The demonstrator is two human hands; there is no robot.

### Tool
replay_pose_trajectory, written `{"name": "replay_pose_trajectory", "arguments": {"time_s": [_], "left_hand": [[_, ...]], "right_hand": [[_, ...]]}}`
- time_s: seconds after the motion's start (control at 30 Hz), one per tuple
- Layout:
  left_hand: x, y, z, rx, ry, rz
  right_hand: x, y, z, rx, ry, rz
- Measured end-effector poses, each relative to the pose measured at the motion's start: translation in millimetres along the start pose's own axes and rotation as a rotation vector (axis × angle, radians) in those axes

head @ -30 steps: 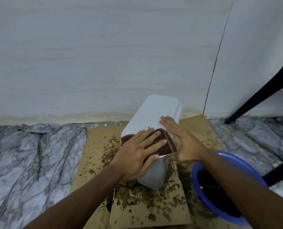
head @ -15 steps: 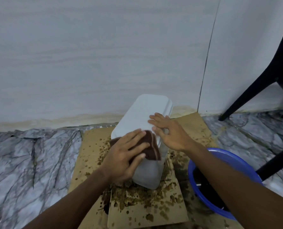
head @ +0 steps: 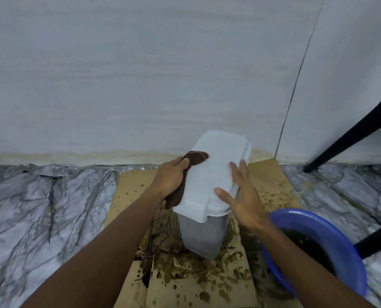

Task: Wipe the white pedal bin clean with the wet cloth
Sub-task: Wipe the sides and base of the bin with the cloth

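Observation:
The white pedal bin [head: 216, 174] stands upright on stained cardboard, its lid closed and facing me. My left hand [head: 170, 180] grips a dark brown wet cloth [head: 196, 158] and presses it against the bin's left edge; the cloth runs from the lid's top left corner down under my palm. My right hand [head: 243, 196] lies flat on the lid's right side, fingers spread, thumb resting on the lid near its front rim. The pedal is hidden.
Brown-spattered cardboard [head: 198, 283] covers the marbled floor [head: 40, 207] under the bin. A blue basin [head: 318, 252] with dark water sits at the right, partly under my right forearm. Black chair legs [head: 349, 138] stand far right. The white wall [head: 140, 74] rises just behind.
My left hand has slid the cloth from the lid's near middle to its left edge and far corner. My right hand shifted nearer along the lid's right side. The camera moved closer.

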State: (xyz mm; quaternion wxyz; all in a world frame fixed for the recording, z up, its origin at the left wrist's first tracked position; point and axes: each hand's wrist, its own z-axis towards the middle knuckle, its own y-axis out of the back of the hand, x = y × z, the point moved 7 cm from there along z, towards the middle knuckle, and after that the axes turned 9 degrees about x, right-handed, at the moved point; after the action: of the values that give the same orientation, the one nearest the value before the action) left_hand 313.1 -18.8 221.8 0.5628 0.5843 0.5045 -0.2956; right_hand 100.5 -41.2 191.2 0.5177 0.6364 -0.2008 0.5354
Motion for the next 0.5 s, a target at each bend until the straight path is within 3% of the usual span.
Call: {"name": "replay_pose_trajectory", "arguments": {"time_s": [0.1, 0.27, 0.43, 0.5], "left_hand": [[0, -1, 2, -0.030, 0.042, -0.046], [7, 1, -1, -0.120, 0.026, -0.093], [21, -3, -16, -0.259, 0.017, -0.171], [23, -15, -23, -0.253, 0.002, -0.096]], "right_hand": [[-6, -3, 5, -0.114, -0.125, 0.244], [-3, -7, 14, -0.135, -0.009, 0.297], [-5, 3, 50, 0.101, 0.050, 0.343], [-9, 6, 59, 0.159, 0.034, 0.403]]}}
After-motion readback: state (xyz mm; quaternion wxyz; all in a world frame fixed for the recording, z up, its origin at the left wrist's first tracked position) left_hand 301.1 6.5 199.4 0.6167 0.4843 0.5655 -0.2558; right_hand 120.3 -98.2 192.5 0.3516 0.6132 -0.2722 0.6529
